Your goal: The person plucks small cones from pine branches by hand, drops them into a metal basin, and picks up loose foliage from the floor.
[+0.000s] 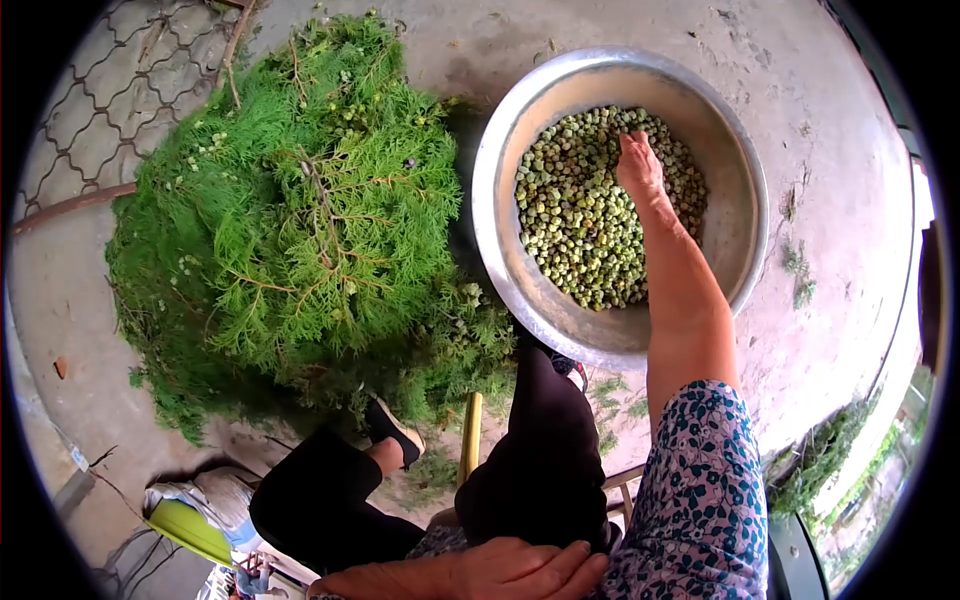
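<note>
My right hand point(641, 168) reaches down into a wide metal basin point(497, 130), over the upper part of a heap of small round green cones point(585, 215). Its fingers are curled together, and what they hold, if anything, is hidden. Across my lap lies my left hand point(530, 570), its fingers stretched out flat against my clothes, holding nothing. Left of the basin is a big pile of cut green conifer branches point(330, 210), some with small pale cones on them.
My dark-trousered legs point(540, 450) are between my lap and the basin. A yellow pole-like piece point(470, 430) stands between them. At lower left are a lime-green object point(190, 530) and pale bags. Paving with a wavy pattern point(110, 95) shows at upper left.
</note>
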Demonstrator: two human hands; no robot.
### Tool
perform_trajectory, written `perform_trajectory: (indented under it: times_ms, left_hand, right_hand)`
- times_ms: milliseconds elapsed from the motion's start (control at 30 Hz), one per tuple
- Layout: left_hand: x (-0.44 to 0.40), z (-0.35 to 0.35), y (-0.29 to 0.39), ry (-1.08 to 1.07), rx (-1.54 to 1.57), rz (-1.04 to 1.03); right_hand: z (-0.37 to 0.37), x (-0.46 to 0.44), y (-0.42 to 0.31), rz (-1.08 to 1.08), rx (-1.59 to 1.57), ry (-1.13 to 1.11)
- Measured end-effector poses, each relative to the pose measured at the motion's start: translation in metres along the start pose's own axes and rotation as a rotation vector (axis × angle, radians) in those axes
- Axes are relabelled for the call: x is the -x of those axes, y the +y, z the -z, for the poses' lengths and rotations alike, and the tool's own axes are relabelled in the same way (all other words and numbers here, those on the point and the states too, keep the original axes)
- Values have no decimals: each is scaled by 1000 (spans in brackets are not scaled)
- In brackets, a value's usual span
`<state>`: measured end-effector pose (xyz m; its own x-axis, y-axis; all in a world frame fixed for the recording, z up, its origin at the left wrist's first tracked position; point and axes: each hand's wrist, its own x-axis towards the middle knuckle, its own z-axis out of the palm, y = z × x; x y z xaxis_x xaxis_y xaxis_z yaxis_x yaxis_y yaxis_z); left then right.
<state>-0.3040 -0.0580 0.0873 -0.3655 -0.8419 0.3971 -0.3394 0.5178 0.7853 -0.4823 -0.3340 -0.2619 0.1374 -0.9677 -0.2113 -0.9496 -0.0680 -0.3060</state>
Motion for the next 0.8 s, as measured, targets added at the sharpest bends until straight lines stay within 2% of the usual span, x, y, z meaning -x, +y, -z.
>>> perform_trajectory:
  times_ms: [33,100,167,200,267,300,367,433,500,633,700,733,767,800]
  left_hand:
    - [-1,-1,1,1,7,0]
    - [-3,-3,1,63,-49,-13]
    - [-4,-1,2,22,-45,-17]
    - [-4,-1,3,-26,-48,-23]
    - [6,-12,5,49,-61,-45]
    - [4,-12,11,37,-88,7]
    - [10,-13,16,26,-84,32]
    - [16,-20,19,81,-116,3]
    - [25,-31,22,191,-193,-10]
    - [18,-21,34,170,-192,155]
    - [17,-21,34,235,-80,276]
    - [14,-18,37,253,50,423]
    - [9,-15,38,269,183,570]
    - [7,-14,36,282,242,615]
  right_hand:
    - [4,7,-1,-70,1,23]
    - [-6,23,10,-35,-187,283]
    - [-11,37,22,-150,-546,328]
    - [10,51,10,-436,-1091,200]
    - [25,74,14,-541,-1556,145]
    - [33,84,18,-557,-1837,87]
    - [57,105,8,-578,-1917,54]
    - [65,124,8,-464,-2164,-13]
    - [83,145,-2,-398,-2272,-58]
    - [128,193,-39,-233,-2409,-191]
    - [153,220,-61,-184,-2348,-261]
    - [169,237,-74,-182,-2315,-262]
    - [177,251,-82,-44,-2272,-310]
    - [190,267,-92,-24,-2227,-333]
